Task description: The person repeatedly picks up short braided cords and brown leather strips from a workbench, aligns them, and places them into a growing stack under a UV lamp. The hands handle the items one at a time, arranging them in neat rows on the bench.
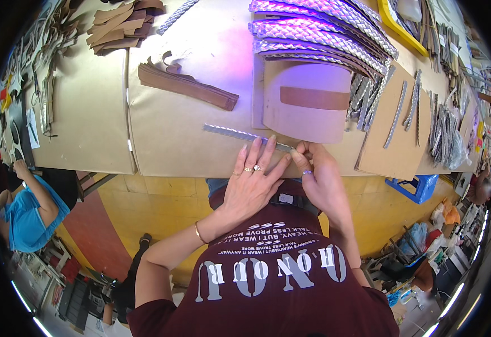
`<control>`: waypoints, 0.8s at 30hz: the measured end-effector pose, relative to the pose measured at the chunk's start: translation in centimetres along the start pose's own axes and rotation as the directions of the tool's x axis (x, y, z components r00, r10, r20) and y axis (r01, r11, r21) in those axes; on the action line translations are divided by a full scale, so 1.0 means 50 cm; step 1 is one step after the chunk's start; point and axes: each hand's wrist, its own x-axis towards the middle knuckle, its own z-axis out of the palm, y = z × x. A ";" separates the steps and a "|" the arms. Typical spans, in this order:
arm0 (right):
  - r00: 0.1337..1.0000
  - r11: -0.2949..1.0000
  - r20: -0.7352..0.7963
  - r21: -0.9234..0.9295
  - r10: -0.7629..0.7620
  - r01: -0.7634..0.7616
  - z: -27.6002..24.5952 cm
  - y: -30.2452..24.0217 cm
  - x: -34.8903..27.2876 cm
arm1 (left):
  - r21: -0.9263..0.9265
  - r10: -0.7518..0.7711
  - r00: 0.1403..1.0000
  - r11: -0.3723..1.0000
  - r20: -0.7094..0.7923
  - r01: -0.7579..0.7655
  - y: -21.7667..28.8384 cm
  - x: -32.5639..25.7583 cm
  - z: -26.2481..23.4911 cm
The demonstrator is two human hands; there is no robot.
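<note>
A narrow silver-grey braided strip [229,132] lies slantwise near the table's front edge. My left hand [254,178] rests over it with fingers stretched out and slightly spread, the fingertips along the strip. My right hand [321,171] pinches the strip's right end between thumb and fingers, which partly hide that end. Just beyond my hands stands a pale curved board [307,121] with a brown strip [314,98] across it. A bundle of flat brown strips [186,85] lies farther off to the left.
Silver braided bands [318,36] are stacked behind the curved board. At right, a cardboard sheet [377,137] bears several thin braided strips [396,115]; more strips hang in bunches beyond. A blue plastic stool [417,190] stands below the table edge. At far left sits a person in blue [34,210].
</note>
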 end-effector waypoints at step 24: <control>0.962 0.998 -0.273 0.054 -0.012 0.028 0.058 0.027 -0.031 | -0.052 -0.044 0.999 0.998 0.004 0.044 -0.002 0.001 -0.011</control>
